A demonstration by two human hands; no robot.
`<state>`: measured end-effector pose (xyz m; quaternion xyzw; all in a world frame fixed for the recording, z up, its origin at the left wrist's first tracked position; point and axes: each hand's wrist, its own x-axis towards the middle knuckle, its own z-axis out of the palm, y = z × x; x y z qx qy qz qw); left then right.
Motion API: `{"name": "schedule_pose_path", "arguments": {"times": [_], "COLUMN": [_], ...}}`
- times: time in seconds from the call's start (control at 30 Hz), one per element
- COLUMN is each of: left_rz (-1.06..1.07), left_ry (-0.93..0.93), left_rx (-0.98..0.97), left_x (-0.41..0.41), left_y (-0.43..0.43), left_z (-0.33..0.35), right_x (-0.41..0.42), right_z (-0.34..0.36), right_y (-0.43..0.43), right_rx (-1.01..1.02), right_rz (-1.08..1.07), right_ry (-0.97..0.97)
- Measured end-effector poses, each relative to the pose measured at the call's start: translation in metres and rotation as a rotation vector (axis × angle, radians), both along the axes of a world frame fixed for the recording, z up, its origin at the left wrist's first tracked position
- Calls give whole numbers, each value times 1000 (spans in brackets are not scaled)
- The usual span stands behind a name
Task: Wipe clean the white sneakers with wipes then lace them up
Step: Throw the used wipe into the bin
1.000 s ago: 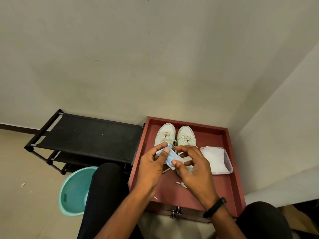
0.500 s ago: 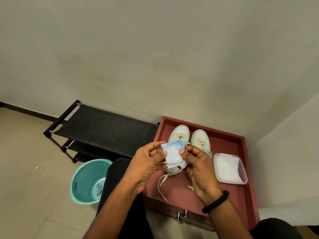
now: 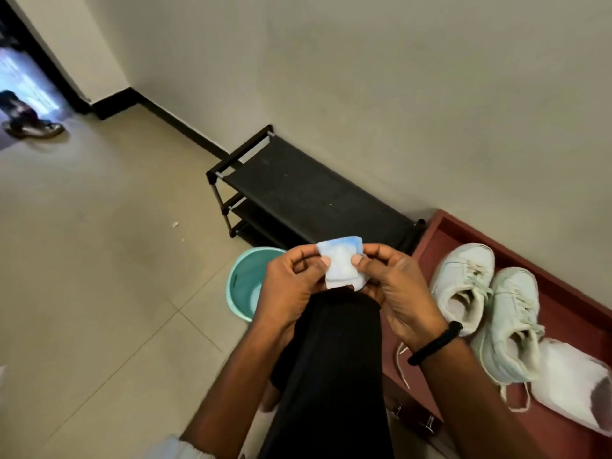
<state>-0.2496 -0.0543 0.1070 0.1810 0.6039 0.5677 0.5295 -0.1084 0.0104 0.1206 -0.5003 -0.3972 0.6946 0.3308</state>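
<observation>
From the head camera, the folded wipe [image 3: 341,266] sits mid-frame, held up over the person's knee [image 3: 331,342]. The left hand [image 3: 291,289] and right hand [image 3: 400,293] each take one side edge. The fingers [image 3: 323,261] of both hands are pressed thumb to forefinger, pinching the wipe, with the other fingers curled loosely behind it. I judge this two-sided pinch is meant to pull the folds apart or square the wipe up before it goes to a shoe. It touches neither sneaker.

At 4 o'clock from the hands the two white sneakers [image 3: 463,286] stand side by side and touching in a red tray [image 3: 569,293], toes toward the wall. Their laces are slack, and one loose lace [image 3: 402,362] trails on the tray near the right wrist, so lacing looks undone. At 5 o'clock, just beside the nearer sneaker's heel, lies a clear tub of white wipes [image 3: 569,389], within easy reach of the right hand.

At 8 o'clock from the wipe a teal bucket [image 3: 245,283] stands on the floor, likely for used wipes. At 12 o'clock a black shoe rack [image 3: 298,190] stands against the plain wall. The floor [image 3: 99,260] is pale tile with a few specks. Far off at 10 o'clock a sandal [image 3: 33,129] lies by a doorway.
</observation>
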Motion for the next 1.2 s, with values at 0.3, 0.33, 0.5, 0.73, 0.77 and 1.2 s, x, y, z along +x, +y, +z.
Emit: {"name": "schedule_pose_path", "arguments": {"times": [0.3,0.33,0.5,0.73,0.77,1.2], "left_rz": [19,13,2,35,36,-51], "left_ry": [189,195,191,201,214,967], "left_rx": [-6,-12,-66,-138,-149,-365], "left_x": [-107,-113,-126,-129,-130,-134], "left_y": [23,27,36,38,38,14], "left_z": [-18,-20,-41,-72,-75,-107], "right_x": [-96,-103,-120,-124,-124,-105], "right_z": [-32,-36,-58,-83,-84,-113], "right_y": [42,46,53,58,59,70], "right_rx": [32,30,5,-8,-10,460], "right_rz": [134,129,127,167,174,335], "right_ry": [-73,-77,-149,-221,-222,-815]}}
